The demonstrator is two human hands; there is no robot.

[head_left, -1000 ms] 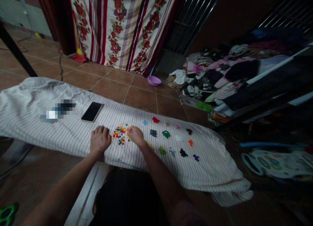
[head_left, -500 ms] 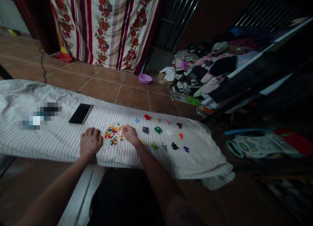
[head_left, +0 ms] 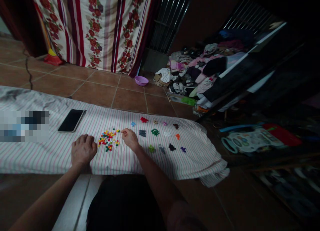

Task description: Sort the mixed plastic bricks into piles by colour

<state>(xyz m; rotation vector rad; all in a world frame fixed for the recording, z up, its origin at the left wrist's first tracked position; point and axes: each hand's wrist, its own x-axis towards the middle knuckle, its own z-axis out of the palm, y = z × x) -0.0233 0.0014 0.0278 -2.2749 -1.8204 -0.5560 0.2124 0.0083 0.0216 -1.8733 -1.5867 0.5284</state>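
pile: loose heap of tiny coloured bricks [head_left: 108, 143] on the striped cloth [head_left: 50, 151], mid-bench
left hand [head_left: 83, 149]: fingers curled in, resting left of the pile
right hand [head_left: 130, 138]: fingers pinched together at the pile's right edge; can't tell on what
room: bare cloth toward the phone [head_left: 71, 120]
change: both hands same as before

A striped cloth [head_left: 62, 151] covers a long low bench. On it lie a dark phone [head_left: 71, 120] at left, a pile of small coloured pieces [head_left: 108, 141] in the middle, and separate small coloured clusters [head_left: 160, 137] spread to the right.
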